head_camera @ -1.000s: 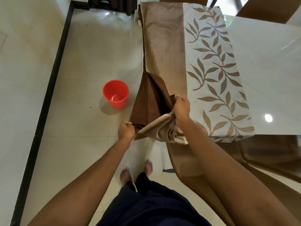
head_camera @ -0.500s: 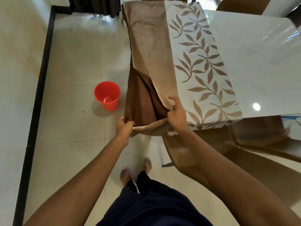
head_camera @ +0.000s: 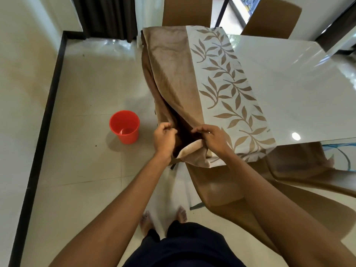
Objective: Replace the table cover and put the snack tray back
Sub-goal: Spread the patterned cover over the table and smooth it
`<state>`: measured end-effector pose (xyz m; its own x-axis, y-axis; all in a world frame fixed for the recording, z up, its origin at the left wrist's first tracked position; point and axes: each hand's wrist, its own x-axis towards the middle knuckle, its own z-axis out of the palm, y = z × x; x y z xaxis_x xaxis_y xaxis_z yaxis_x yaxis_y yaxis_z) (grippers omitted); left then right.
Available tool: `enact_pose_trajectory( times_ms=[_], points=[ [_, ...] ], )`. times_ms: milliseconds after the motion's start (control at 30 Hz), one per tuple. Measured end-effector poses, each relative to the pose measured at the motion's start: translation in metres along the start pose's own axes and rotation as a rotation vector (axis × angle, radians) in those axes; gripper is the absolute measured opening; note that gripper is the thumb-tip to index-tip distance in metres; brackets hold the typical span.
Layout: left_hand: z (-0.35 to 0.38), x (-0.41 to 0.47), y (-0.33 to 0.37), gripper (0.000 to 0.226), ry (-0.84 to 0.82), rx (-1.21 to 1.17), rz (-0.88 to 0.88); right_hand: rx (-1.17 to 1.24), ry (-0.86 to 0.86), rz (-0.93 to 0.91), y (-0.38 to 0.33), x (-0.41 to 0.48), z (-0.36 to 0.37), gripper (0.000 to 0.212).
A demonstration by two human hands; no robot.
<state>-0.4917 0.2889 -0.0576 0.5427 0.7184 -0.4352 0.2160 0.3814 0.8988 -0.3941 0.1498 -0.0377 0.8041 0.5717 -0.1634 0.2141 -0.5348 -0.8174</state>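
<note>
The table cover (head_camera: 194,78), tan cloth with a white band of brown leaves, lies folded along the left end of the glossy white table (head_camera: 289,89) and hangs over its left side. My left hand (head_camera: 163,138) grips the hanging brown layers at the near corner. My right hand (head_camera: 211,138) pinches the tan top layer just beside it, at the table's near left corner. A dark gap between the layers shows between the two hands. No snack tray is in view.
A red bucket (head_camera: 124,126) stands on the tiled floor left of the table. A brown chair (head_camera: 221,189) sits against the table's near edge by my right arm; two more chairs (head_camera: 186,11) stand at the far side. My bare feet are on the floor below.
My left hand has risen and moved right, close to my right hand, both now holding the cover's layers at the corner. The cloth bunch hanging between them has been gathered up.
</note>
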Motion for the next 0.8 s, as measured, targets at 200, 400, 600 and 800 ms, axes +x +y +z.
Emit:
enact_pose_trajectory(
  times_ms=[200,400,600,800],
  points=[
    [0.083,-0.021,0.023,0.018,-0.3,-0.009,0.008,0.968,0.085,0.428,-0.014,0.02,-0.014,0.027],
    [0.116,-0.008,0.031,0.011,-0.425,0.209,0.137,0.793,-0.094,0.497,-0.003,0.07,-0.06,0.019],
    [0.12,0.028,0.026,0.008,-0.213,0.212,0.089,0.492,0.184,0.329,0.014,0.108,-0.126,0.025],
    [0.104,0.077,0.026,0.014,-0.144,0.615,0.204,0.313,0.63,0.242,0.059,0.146,-0.228,0.034]
  ],
)
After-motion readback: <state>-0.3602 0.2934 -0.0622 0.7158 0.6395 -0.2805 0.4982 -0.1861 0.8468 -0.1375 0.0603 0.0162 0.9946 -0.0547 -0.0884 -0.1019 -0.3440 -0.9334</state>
